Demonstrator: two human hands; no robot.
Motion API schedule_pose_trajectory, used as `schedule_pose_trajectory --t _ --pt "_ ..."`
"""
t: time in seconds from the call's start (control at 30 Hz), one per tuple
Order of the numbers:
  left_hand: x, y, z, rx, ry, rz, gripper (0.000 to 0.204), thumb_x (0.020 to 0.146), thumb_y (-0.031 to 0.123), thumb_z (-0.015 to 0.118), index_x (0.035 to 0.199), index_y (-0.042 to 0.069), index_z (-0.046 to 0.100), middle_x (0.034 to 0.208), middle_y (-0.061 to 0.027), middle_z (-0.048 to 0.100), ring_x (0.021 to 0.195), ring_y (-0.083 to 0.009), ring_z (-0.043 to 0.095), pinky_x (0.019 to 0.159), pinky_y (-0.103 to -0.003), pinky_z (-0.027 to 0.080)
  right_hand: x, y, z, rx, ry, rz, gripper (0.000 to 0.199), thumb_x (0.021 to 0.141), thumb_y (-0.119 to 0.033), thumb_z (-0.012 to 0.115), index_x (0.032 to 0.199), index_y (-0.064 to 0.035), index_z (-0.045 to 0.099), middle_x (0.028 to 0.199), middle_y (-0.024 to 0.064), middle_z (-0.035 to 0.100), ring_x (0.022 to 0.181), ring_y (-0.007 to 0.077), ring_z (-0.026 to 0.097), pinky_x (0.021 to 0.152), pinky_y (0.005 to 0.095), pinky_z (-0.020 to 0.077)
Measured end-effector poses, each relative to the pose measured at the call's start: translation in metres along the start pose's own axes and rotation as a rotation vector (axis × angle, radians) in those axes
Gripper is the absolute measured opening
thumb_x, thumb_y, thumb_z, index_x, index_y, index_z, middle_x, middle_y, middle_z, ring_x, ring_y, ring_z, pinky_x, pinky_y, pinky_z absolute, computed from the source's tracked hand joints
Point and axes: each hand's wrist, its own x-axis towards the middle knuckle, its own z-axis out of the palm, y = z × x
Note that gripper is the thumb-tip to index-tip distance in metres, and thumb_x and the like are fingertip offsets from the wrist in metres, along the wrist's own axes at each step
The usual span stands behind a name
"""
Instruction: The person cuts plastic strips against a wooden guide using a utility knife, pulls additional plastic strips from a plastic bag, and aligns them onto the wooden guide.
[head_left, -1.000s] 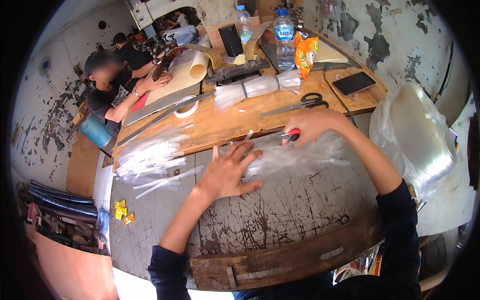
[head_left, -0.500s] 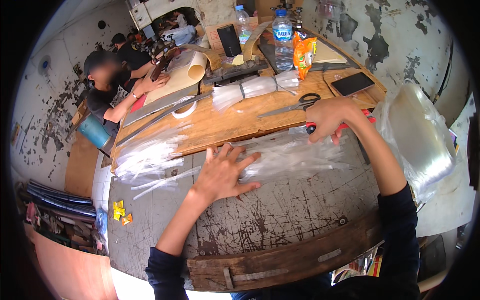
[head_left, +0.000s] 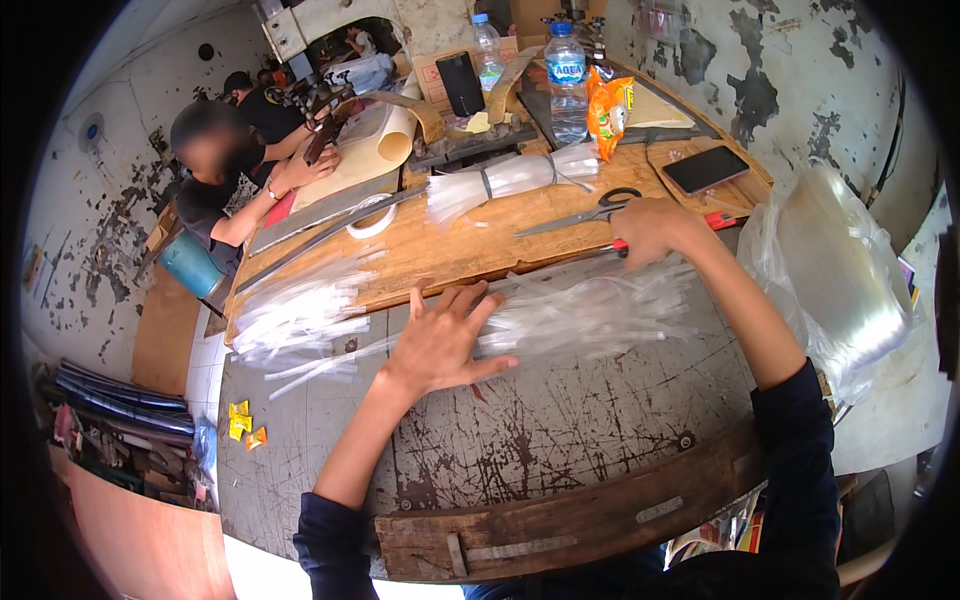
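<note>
While the left hand (head_left: 437,345) lies fingers spread at their left end, clear strips (head_left: 600,312) run left to right on the wearer's side of the scissors (head_left: 572,218). Right hand (head_left: 650,235), by the scissors' handles, curls round a red cutter (head_left: 718,220), also lengthwise left-right. Both sit farther right than a second ago.

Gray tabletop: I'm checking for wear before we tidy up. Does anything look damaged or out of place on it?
The tabletop is heavily scratched, with dark worn patches toward the wooden board. Small yellow and orange packets at its left look unrelated to the clear strips nearby.
</note>
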Motion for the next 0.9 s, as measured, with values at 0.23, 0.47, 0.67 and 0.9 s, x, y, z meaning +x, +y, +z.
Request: schedule_pose_trajectory --t 0.23,0.47,0.67,0.9 --pt "0.002 0.001 -0.006 0.002 -0.089 -0.061 0.065 0.072 0.061 0.056 0.117 0.014 0.047 0.107 -0.0105 0.053 0.110 -0.0247 0.048 0.100 -0.057 0.017 -0.020 0.015 -0.018 0.143 -0.225 0.206 0.015 0.059 -0.015 0.067 0.062 -0.0009 0.061 0.060 0.0071 0.061 0.048 0.0155 0.055 0.045 0.0274 0.0446" --pt "0.009 -0.005 -0.006 -0.150 -0.045 0.036 0.072 0.071 0.053 0.064 0.128 0.018 0.037 0.115 -0.0103 0.054 0.113 -0.0244 0.048 0.105 -0.055 0.012 -0.022 0.008 -0.022 0.134 0.016 -0.126 0.022 0.065 -0.023 0.064 0.064 -0.0011 0.062 0.056 0.0059 0.059 0.049 0.0209 0.055 0.048 0.0307 0.0456" --pt "0.018 0.005 -0.020 -0.187 -0.183 0.016 0.072 0.070 0.054 0.064 0.127 0.018 0.038 0.116 -0.0116 0.055 0.109 -0.0261 0.052 0.105 -0.055 0.011 0.040 -0.017 0.041 0.293 0.771 -0.737 0.017 0.068 -0.016 0.058 0.061 0.0000 0.057 0.052 0.0105 0.054 0.052 0.0293 0.056 0.053 0.0381 0.0452" --pt "0.011 -0.005 -0.035 -0.092 -0.280 -0.112 0.077 0.065 0.057 0.066 0.126 0.016 0.041 0.115 -0.0136 0.055 0.105 -0.0281 0.055 0.102 -0.054 0.022 -0.006 0.009 -0.005 0.305 -0.117 -0.111 0.018 0.069 -0.020 0.061 0.069 -0.0020 0.062 0.050 0.0072 0.058 0.046 0.0187 0.058 0.044 0.0306 0.0453"
